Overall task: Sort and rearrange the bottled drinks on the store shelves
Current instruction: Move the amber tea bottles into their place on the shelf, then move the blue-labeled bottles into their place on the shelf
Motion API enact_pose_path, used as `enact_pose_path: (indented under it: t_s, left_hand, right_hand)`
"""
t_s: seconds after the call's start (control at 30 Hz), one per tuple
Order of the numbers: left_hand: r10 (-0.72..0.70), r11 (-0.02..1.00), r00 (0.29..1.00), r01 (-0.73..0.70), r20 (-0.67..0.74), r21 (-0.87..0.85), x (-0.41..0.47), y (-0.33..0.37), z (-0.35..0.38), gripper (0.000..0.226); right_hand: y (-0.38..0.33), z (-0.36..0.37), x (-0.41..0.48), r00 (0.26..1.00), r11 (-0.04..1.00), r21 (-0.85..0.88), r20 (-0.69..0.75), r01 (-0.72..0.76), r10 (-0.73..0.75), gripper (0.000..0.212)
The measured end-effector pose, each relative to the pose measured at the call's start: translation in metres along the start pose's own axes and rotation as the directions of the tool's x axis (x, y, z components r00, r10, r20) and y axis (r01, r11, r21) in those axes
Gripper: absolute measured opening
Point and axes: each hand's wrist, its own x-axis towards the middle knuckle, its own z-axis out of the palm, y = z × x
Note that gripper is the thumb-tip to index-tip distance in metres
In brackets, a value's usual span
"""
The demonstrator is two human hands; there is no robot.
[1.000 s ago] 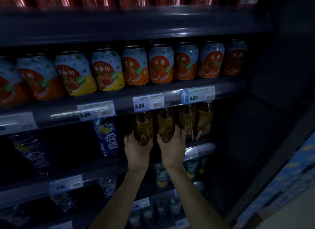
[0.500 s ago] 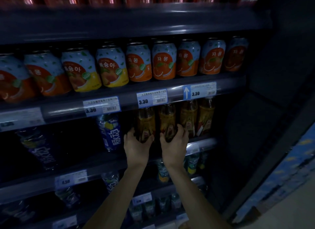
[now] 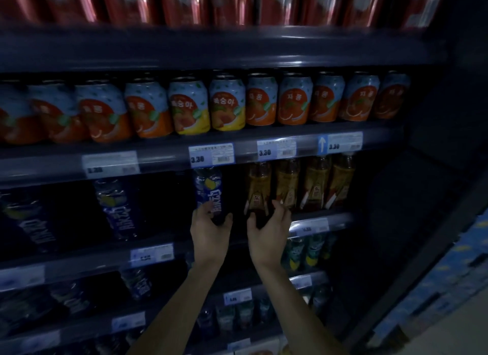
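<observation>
1. Shop, drinks aisle: dark tiered shelving (image 3: 237, 50), stock in rows.
2. Price tags (image 3: 211, 157) along the shelf edges, "3.30" printed on them.
3. Matching fruit-drink cans (image 3: 295, 101) side by side, labels out; red cans (image 3: 184, 3) above.
4. Amber bottles (image 3: 314, 185) and blue bottles (image 3: 116, 209) lower down, with more tagged tiers beneath.

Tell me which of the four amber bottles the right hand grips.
The leftmost amber bottle: the right hand curls round its base, while the other three stand in line to its right.
</observation>
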Motion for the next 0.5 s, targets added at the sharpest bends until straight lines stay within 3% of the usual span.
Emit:
enact_pose_path:
  t_s: [0.5]
  left_hand:
    - [-0.085,0.996,0.991,0.087,-0.108,0.018,0.007,-0.049,-0.135,0.048]
  right_hand:
    - [-0.073,0.067,-0.09,0.989,0.997,0.03,0.127,0.067,-0.07,0.052]
